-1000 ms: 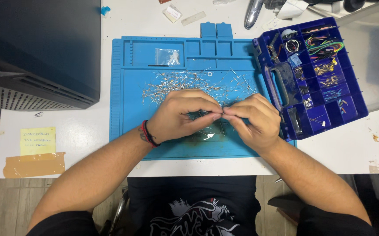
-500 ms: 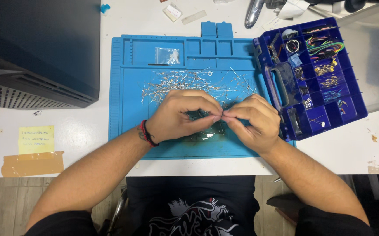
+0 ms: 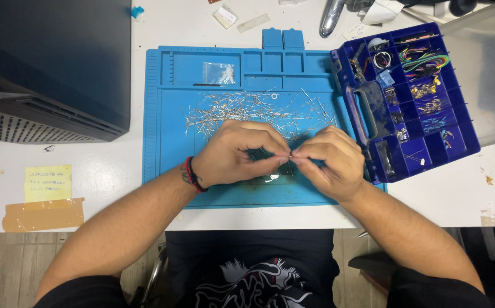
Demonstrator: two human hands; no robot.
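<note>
**A:** What packages and labels are about, biggest first?

**B:** The dark grey case fills the upper left, cut off by the frame's edge. Next the blue work mat in the middle of the white table. To the right of the mat, touching its edge, lies an open dark blue compartment box with coloured wires and small parts in its cells; its clear lid runs out of view. On the table's left edge there is a strip of brown tape, with a yellow sticky note just above it. Smallest, a clear plastic bag rests in a tray at the top of the mat.

**A:** And the hands?

**B:** Both are over the mat's middle, just below a scattered heap of thin metal-legged components. The left hand, with a red and black band at the wrist, and the right hand meet fingertip to fingertip, each pinching one end of a small component between thumb and forefinger.

**A:** What is hard to make out?

**B:** The pinched piece is nearly covered by the fingers, so I cannot tell its kind. The writing on the note is too small. A few things under the hands are hidden, and the shiny tool at the top is cut off.
</note>
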